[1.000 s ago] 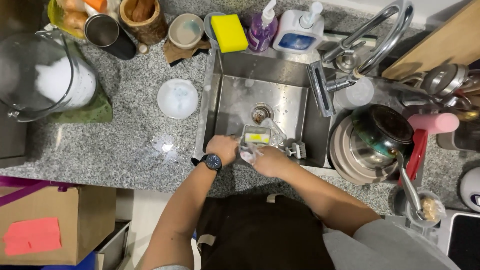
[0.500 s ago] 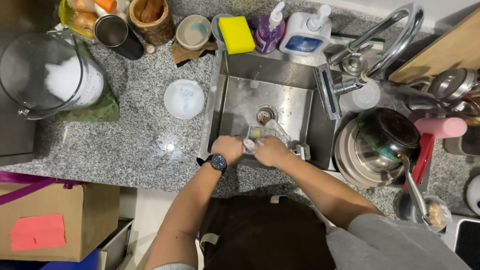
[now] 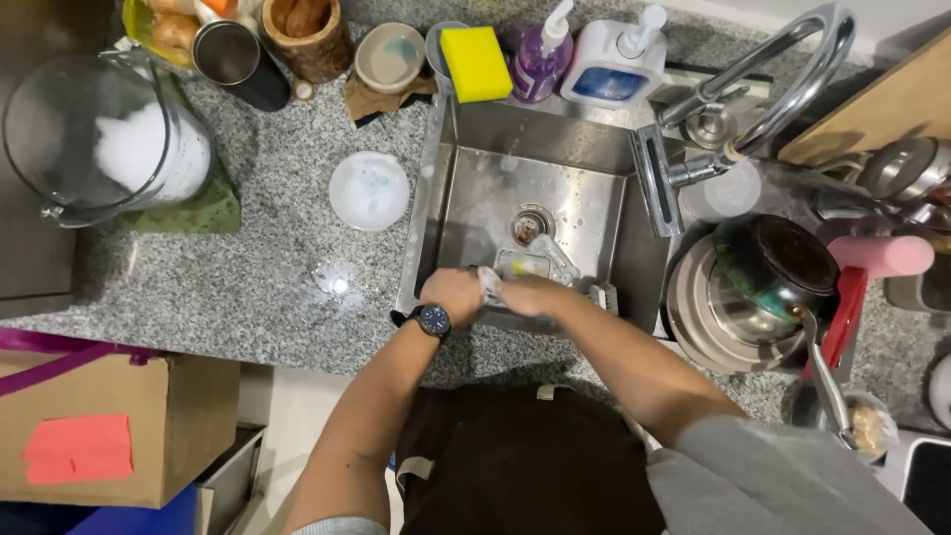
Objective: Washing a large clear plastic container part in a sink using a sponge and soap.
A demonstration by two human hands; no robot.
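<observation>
Glass jar [image 3: 99, 139]: I see it at ten o'clock on the granite counter [image 3: 248, 267].
White lid [image 3: 369, 190]: lies left of the steel sink [image 3: 594, 213].
Left hand [image 3: 454, 294]: watch on wrist, closed around a clear container [image 3: 530, 266].
Right hand [image 3: 530, 294]: touches the left, gripping the same container over the basin.
Pots [image 3: 763, 287]: stacked at three o'clock.

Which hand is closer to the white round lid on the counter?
Left. The left hand is at the sink's near edge, on the side toward the white lid; the right hand is farther, inside the sink.
</observation>
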